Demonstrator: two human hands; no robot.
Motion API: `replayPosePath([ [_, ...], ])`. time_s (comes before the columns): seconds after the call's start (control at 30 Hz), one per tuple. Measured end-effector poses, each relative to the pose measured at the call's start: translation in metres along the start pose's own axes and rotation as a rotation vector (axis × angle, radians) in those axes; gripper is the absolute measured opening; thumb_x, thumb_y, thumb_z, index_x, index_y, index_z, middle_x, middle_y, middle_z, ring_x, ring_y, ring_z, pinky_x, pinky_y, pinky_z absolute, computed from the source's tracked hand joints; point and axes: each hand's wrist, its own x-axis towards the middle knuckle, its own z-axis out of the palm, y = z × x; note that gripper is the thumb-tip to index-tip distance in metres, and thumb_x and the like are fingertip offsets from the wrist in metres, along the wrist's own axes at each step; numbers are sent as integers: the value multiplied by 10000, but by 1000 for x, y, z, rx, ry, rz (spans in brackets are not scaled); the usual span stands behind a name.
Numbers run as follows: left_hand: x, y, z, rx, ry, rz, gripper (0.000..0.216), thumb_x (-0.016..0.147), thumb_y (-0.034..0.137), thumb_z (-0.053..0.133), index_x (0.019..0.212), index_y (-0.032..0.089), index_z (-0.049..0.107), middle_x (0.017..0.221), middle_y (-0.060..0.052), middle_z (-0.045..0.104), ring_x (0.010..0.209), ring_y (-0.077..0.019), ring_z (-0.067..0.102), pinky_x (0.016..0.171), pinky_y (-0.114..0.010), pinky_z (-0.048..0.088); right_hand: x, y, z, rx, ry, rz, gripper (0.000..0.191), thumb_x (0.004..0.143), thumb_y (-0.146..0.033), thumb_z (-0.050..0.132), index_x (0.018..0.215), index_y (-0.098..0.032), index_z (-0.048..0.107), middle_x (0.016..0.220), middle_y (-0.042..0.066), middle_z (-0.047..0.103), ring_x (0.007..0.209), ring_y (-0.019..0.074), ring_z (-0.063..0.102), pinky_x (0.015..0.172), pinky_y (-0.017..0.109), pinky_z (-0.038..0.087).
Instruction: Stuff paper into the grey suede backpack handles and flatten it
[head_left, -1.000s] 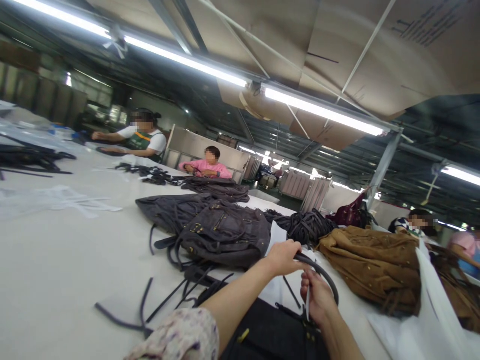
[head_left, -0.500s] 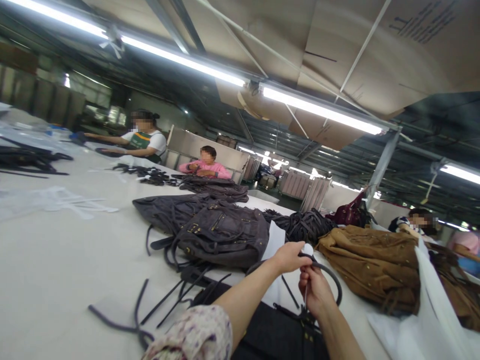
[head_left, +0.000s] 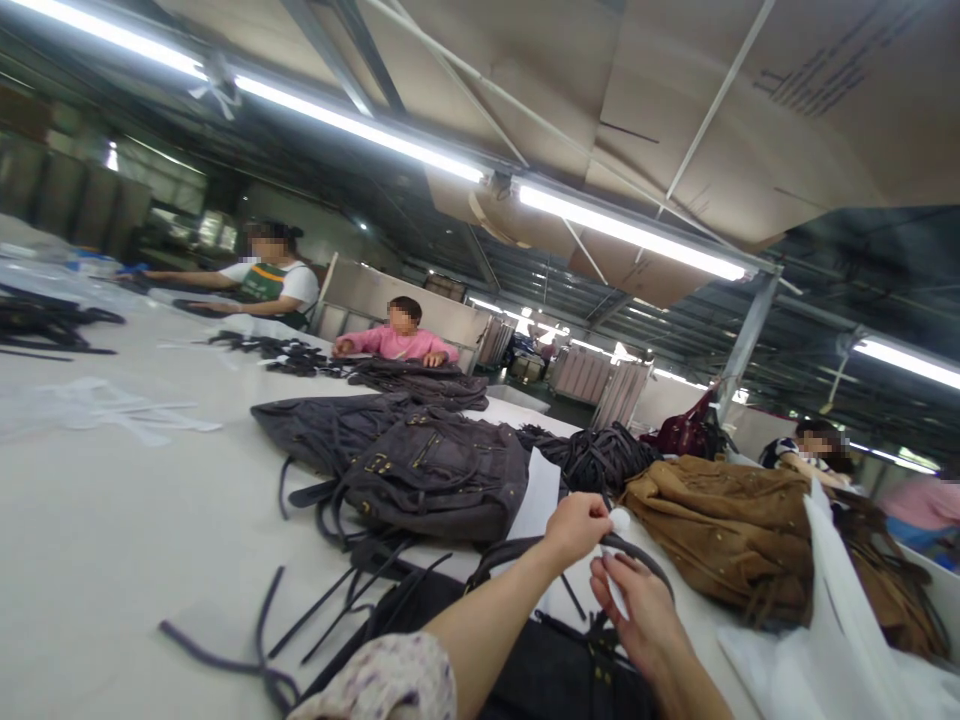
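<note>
Bag handle (head_left: 525, 548), arching over the black bag (head_left: 547, 670) at the worktop's (head_left: 112, 520) near edge: your left hand (head_left: 576, 524) grips it, your right hand (head_left: 630, 598) pinches white wrapping (head_left: 619, 520). You seem mid-wrap; the next turn needs tension.

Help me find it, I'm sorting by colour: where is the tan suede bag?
In the head view the tan suede bag lies on the white table, right of the hands, beside the pile of black straps.

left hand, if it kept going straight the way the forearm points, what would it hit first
Likely the brown suede bag. The left hand, closed on the black bag handle, points up and to the right across the table, and that bag lies just beyond it. Depth is unclear.
</note>
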Motion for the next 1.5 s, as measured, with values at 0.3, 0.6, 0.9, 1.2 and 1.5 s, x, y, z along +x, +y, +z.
replayPosePath([
  [0.3, -5, 0, -10, -193, 86, 133, 75, 801, 150, 621, 730, 148, 598, 712, 19, 602, 699, -144, 563, 670, -278, 435, -29, -43, 14, 180, -258, -65, 497, 575, -236, 851, 1020, -144, 650, 1099, 114, 718, 1132, 275, 634, 990, 384, 524],
  [0.6, -7, 1, -11, -378, 144, 180, 124, 660, 90, 536, 715, 145, 633, 643, 24, 601, 611, -121, 523, 583, -228, 381, 8, -50, 4, -201, -103, -100, 518, 573, -573, 830, 776, -135, 642, 490, -107, 435, 380, -27, 269, 328, 91, 127],
  [0.9, -18, 6, -14, -434, 186, 241, 138, 687, 86, 489, 712, 149, 609, 652, 22, 590, 619, -116, 514, 581, -218, 387, 14, -34, 17, -211, -41, 61, 567, 462, -484, 882, 831, -134, 633, 563, -66, 554, 469, 30, 509, 365, 102, 290],
  [1.2, -24, 4, -18, -392, 204, 280, 188, 682, 52, 456, 736, 163, 597, 646, 38, 557, 625, -112, 497, 594, -209, 372, 20, -30, 15, -156, -19, 77, 565, 451, -439, 898, 857, -131, 653, 529, -66, 563, 464, 54, 535, 365, 122, 356],
  [1.5, -27, 3, -18, -309, 219, 290, 215, 686, 53, 435, 725, 166, 614, 655, 25, 582, 634, -123, 527, 617, -217, 396, 28, -30, 19, -76, -5, 28, 431, 502, -336, 865, 799, -168, 602, 655, -12, 663, 626, 121, 659, 599, 218, 577],
])
